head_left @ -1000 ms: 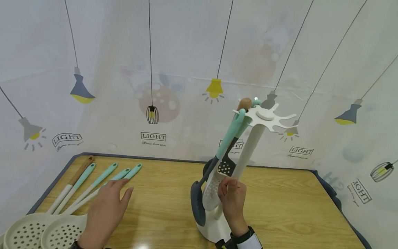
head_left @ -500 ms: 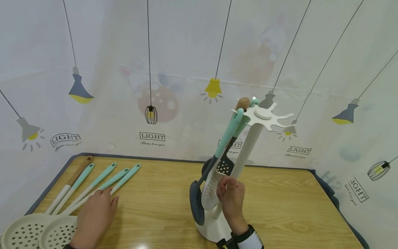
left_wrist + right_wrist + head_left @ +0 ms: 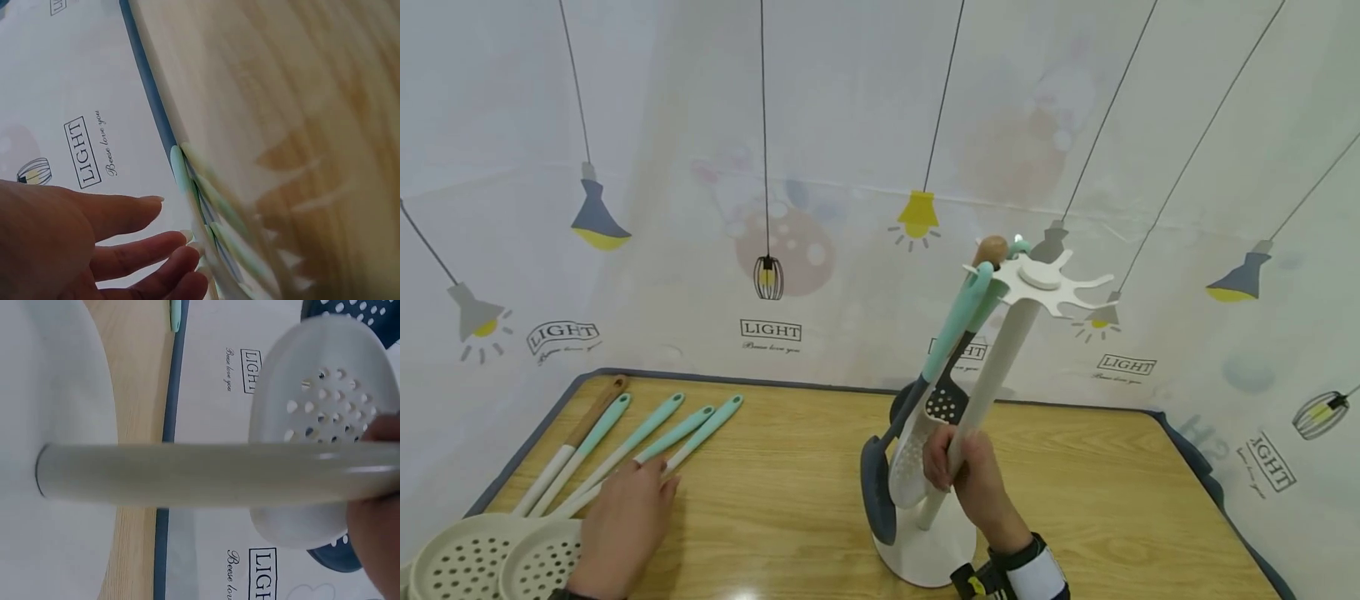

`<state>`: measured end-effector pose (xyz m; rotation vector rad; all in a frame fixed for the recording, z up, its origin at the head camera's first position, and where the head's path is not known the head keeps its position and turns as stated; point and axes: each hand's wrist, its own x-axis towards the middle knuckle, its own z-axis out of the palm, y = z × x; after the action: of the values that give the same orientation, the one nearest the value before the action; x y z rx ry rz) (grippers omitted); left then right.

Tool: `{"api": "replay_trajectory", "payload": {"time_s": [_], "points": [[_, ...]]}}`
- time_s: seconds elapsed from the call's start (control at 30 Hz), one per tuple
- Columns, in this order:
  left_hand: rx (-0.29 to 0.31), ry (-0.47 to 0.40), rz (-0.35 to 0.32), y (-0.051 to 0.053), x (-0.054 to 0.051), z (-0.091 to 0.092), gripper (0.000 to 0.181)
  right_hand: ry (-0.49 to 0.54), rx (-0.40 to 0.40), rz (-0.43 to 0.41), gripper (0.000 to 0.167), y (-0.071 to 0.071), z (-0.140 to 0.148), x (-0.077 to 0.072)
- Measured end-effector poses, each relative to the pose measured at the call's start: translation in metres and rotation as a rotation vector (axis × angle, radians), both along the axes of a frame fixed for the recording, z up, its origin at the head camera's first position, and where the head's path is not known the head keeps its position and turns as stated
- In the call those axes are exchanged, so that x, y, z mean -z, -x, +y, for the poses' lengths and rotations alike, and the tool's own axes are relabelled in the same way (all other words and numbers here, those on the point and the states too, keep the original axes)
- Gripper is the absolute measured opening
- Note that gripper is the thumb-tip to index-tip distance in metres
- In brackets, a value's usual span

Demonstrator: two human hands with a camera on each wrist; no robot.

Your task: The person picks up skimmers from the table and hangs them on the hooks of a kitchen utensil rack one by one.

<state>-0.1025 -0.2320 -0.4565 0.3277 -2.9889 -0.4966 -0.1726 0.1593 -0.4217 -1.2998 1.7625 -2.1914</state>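
Observation:
My right hand [image 3: 973,475] grips the white pole [image 3: 996,367] of a utensil stand, its thumb and fingers on either side. In the right wrist view part of the hand [image 3: 378,519] shows at the pole's right end. From the stand hang a dark utensil [image 3: 877,492] with a mint handle, a pale perforated spoon [image 3: 910,471] and a dark perforated utensil [image 3: 946,402]. My left hand [image 3: 625,529] lies over the long-handled utensils at the left. In the left wrist view its fingers are loosely bent beside a mint handle [image 3: 180,169]; whether they touch it is unclear.
Pale skimmers [image 3: 463,554] lie at the table's left front, partly behind the left hand. Their neighbours have a brown handle [image 3: 597,412] and several mint handles. The stand's round base [image 3: 943,546] rests on the wooden table [image 3: 1112,492], with a patterned curtain [image 3: 850,125] behind.
My left hand has moved left and down from above the mint handles to beside their shafts. My right hand has shifted rightward and turned, its thumb now around the pole. The stand stays put.

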Motion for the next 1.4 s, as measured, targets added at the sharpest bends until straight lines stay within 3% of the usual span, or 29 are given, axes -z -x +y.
{"api": "replay_trajectory", "payload": {"time_s": [0.1,0.2,0.33,0.57,0.93,1.2,1.4], "points": [[-0.034,0.004,-0.042,0.001,0.000,-0.005,0.032,0.016,-0.156,-0.061,0.066,0.007,0.005,-0.002],[-0.043,-0.012,-0.063,0.001,0.003,-0.011,0.028,0.025,-0.249,-0.098,0.069,0.013,0.008,-0.005],[-0.012,-0.042,-0.090,0.002,0.007,-0.021,0.026,0.041,-0.342,-0.088,0.071,0.021,0.009,-0.010],[0.036,-0.123,-0.199,0.005,0.007,-0.031,0.031,0.018,-0.502,-0.037,0.070,0.035,0.011,-0.026],[0.010,-0.145,-0.215,0.007,0.004,-0.030,0.026,0.027,-0.799,-0.069,0.069,0.043,0.004,-0.047],[0.027,-0.147,-0.207,0.008,0.006,-0.032,0.026,0.037,-0.787,-0.096,0.062,0.042,0.005,-0.045],[0.019,-0.149,-0.207,0.009,0.007,-0.033,0.025,0.031,-0.656,-0.116,0.038,0.037,0.006,-0.042]]}}
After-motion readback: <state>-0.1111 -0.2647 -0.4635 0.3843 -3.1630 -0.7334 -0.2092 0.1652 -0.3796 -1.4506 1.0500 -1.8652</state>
